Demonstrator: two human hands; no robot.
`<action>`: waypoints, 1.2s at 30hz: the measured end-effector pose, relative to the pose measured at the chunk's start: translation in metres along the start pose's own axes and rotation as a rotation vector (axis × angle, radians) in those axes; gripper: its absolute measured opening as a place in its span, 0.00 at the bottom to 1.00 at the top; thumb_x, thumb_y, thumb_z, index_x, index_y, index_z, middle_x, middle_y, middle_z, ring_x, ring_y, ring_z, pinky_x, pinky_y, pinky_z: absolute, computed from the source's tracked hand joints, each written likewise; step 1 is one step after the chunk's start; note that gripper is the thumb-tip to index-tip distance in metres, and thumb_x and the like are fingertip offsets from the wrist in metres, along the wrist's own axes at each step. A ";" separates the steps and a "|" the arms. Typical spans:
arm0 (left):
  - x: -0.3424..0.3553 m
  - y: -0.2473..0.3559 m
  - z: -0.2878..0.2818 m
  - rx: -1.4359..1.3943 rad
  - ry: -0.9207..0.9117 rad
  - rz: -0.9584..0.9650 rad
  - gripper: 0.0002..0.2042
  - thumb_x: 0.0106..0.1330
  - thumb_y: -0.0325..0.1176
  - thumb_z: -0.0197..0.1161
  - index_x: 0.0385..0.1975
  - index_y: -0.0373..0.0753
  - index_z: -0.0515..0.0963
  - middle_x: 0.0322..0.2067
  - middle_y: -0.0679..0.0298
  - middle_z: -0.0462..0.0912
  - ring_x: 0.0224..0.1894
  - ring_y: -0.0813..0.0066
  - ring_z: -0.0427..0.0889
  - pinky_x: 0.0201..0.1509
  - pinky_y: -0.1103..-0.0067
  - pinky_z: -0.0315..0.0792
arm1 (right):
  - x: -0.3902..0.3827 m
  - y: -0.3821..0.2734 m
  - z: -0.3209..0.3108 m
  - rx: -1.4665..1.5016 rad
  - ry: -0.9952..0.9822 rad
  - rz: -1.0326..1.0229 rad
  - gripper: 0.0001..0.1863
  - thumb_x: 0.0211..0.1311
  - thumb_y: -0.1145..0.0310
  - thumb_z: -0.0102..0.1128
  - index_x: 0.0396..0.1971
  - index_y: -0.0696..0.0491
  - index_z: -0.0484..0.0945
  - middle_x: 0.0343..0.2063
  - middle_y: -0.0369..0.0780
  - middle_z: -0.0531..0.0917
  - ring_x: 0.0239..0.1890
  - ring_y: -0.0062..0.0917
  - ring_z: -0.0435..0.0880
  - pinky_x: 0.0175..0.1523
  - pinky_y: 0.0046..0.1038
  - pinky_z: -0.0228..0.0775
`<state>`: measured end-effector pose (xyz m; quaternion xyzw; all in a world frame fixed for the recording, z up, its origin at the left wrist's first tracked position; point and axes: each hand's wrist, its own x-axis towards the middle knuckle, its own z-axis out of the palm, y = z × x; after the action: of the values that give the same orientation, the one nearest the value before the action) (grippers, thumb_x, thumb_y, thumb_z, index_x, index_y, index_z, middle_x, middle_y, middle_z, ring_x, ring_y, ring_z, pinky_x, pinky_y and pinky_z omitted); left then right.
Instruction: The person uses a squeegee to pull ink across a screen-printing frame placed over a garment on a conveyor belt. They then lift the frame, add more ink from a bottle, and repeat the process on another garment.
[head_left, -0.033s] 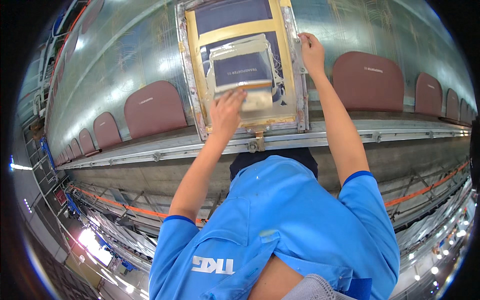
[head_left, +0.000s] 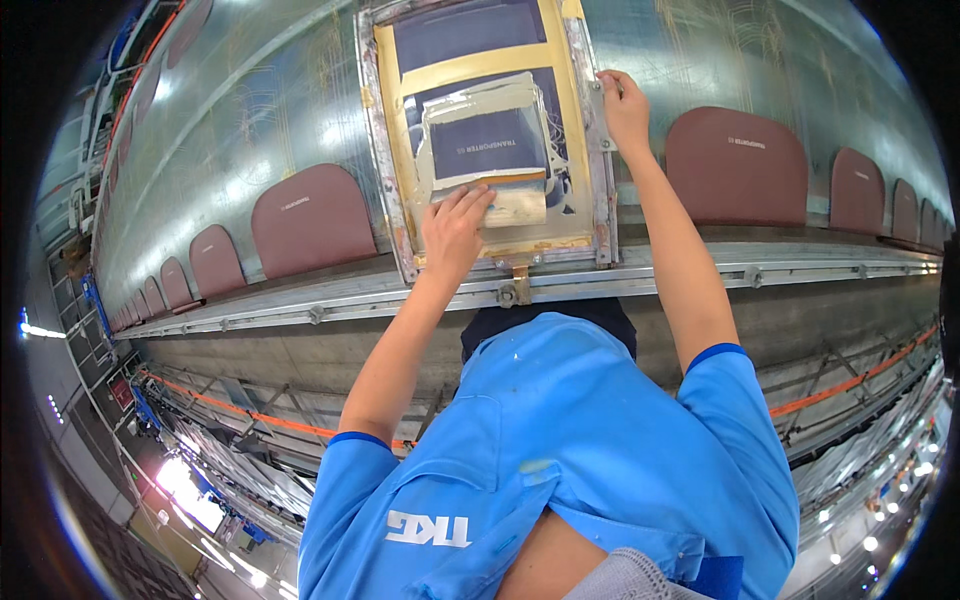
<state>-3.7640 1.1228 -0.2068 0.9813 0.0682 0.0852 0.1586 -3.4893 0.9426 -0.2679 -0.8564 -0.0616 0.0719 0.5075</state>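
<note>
A screen-printing frame [head_left: 605,190], worn and paint-stained, stands over the metal table in front of me. Its mesh shows dark blue areas bordered by yellowish tape, with pale ink [head_left: 480,100] smeared around the nearer dark panel. My left hand [head_left: 455,230] is closed on the left part of a wide, pale squeegee [head_left: 518,207] resting on the mesh near the frame's close end. Part of the squeegee is hidden under the fingers. At the frame's right side, my right hand [head_left: 624,105] grips the rim with its fingers bent.
Several flat maroon panels with rounded corners lie in a row along the table, including one at left [head_left: 312,220] and one at right [head_left: 737,165]. A metal rail [head_left: 690,275] with bolts runs along the near edge. A bracket [head_left: 519,282] joins the frame there.
My left hand and the squeegee, smeared by motion before, now look sharp and sit very slightly lower in view. My right hand keeps its place on the frame.
</note>
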 end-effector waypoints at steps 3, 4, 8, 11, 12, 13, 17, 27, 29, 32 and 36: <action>0.040 -0.013 -0.010 -0.111 -0.051 -0.084 0.22 0.54 0.21 0.58 0.47 0.51 0.84 0.45 0.66 0.87 0.46 0.65 0.85 0.46 0.67 0.74 | 0.004 -0.003 -0.004 -0.042 -0.048 0.075 0.13 0.71 0.59 0.54 0.45 0.49 0.82 0.32 0.44 0.86 0.34 0.34 0.83 0.43 0.34 0.72; 0.067 -0.022 -0.011 -0.169 -0.048 -0.142 0.22 0.53 0.22 0.58 0.47 0.51 0.85 0.42 0.64 0.88 0.44 0.62 0.85 0.44 0.65 0.75 | 0.004 -0.003 -0.005 -0.031 -0.046 0.032 0.13 0.71 0.59 0.54 0.46 0.49 0.82 0.31 0.44 0.85 0.34 0.35 0.84 0.44 0.35 0.72; 0.149 -0.048 -0.009 0.011 -0.134 -0.143 0.20 0.55 0.27 0.59 0.47 0.54 0.85 0.36 0.59 0.87 0.38 0.55 0.85 0.40 0.63 0.77 | 0.009 -0.003 -0.010 -0.054 -0.065 0.034 0.13 0.71 0.58 0.53 0.48 0.46 0.81 0.30 0.45 0.85 0.36 0.39 0.83 0.45 0.37 0.72; 0.131 -0.037 0.003 0.032 -0.075 -0.078 0.22 0.53 0.24 0.60 0.47 0.53 0.85 0.35 0.61 0.87 0.38 0.59 0.86 0.39 0.64 0.75 | 0.011 0.003 -0.011 -0.018 -0.058 0.055 0.13 0.71 0.58 0.53 0.47 0.46 0.81 0.28 0.45 0.84 0.34 0.38 0.83 0.44 0.37 0.72; 0.115 -0.030 0.006 0.028 -0.061 -0.074 0.22 0.53 0.23 0.60 0.47 0.52 0.85 0.37 0.62 0.88 0.39 0.61 0.86 0.40 0.65 0.74 | 0.011 0.006 -0.009 0.007 -0.060 0.072 0.13 0.71 0.58 0.53 0.46 0.47 0.82 0.27 0.45 0.84 0.33 0.37 0.83 0.44 0.36 0.72; 0.097 -0.023 0.009 0.024 -0.059 -0.066 0.21 0.53 0.22 0.59 0.47 0.52 0.84 0.38 0.64 0.88 0.41 0.63 0.85 0.42 0.66 0.73 | 0.011 0.008 -0.009 0.018 -0.038 0.071 0.13 0.71 0.58 0.54 0.46 0.47 0.82 0.27 0.45 0.84 0.32 0.36 0.82 0.43 0.36 0.72; 0.028 0.011 0.011 0.036 0.022 0.025 0.25 0.49 0.19 0.59 0.48 0.49 0.84 0.47 0.68 0.87 0.47 0.72 0.85 0.43 0.70 0.72 | 0.013 0.010 -0.008 0.042 0.006 0.048 0.13 0.70 0.58 0.54 0.44 0.47 0.84 0.25 0.44 0.84 0.29 0.33 0.81 0.40 0.34 0.72; -0.052 -0.012 -0.028 -0.111 0.021 -0.114 0.29 0.46 0.22 0.67 0.54 0.49 0.81 0.56 0.71 0.81 0.58 0.69 0.78 0.53 0.70 0.71 | 0.000 -0.060 0.022 -0.039 0.061 -0.105 0.14 0.71 0.58 0.55 0.43 0.49 0.85 0.31 0.43 0.85 0.32 0.28 0.81 0.42 0.30 0.71; -0.071 -0.057 -0.043 -0.117 0.027 -0.156 0.30 0.45 0.23 0.68 0.54 0.49 0.81 0.56 0.71 0.82 0.58 0.68 0.78 0.54 0.71 0.71 | -0.023 -0.074 0.075 0.023 0.038 -0.128 0.13 0.72 0.59 0.55 0.43 0.50 0.84 0.29 0.42 0.84 0.32 0.26 0.80 0.42 0.29 0.71; -0.114 -0.164 -0.082 -0.089 -0.030 -0.208 0.28 0.46 0.24 0.67 0.53 0.49 0.82 0.55 0.71 0.83 0.57 0.69 0.79 0.55 0.71 0.71 | -0.074 -0.106 0.186 0.076 0.050 -0.171 0.12 0.72 0.60 0.55 0.42 0.51 0.83 0.26 0.42 0.82 0.29 0.26 0.78 0.40 0.29 0.70; -0.169 -0.285 -0.130 -0.047 -0.054 -0.204 0.28 0.46 0.24 0.66 0.52 0.50 0.83 0.54 0.72 0.84 0.58 0.70 0.78 0.55 0.72 0.71 | -0.135 -0.153 0.302 0.097 0.038 -0.117 0.12 0.72 0.60 0.55 0.43 0.50 0.83 0.21 0.41 0.78 0.24 0.26 0.75 0.36 0.30 0.69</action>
<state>-3.9844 1.4026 -0.2017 0.9672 0.1614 0.0438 0.1913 -3.6834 1.2510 -0.2688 -0.8270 -0.0982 0.0289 0.5527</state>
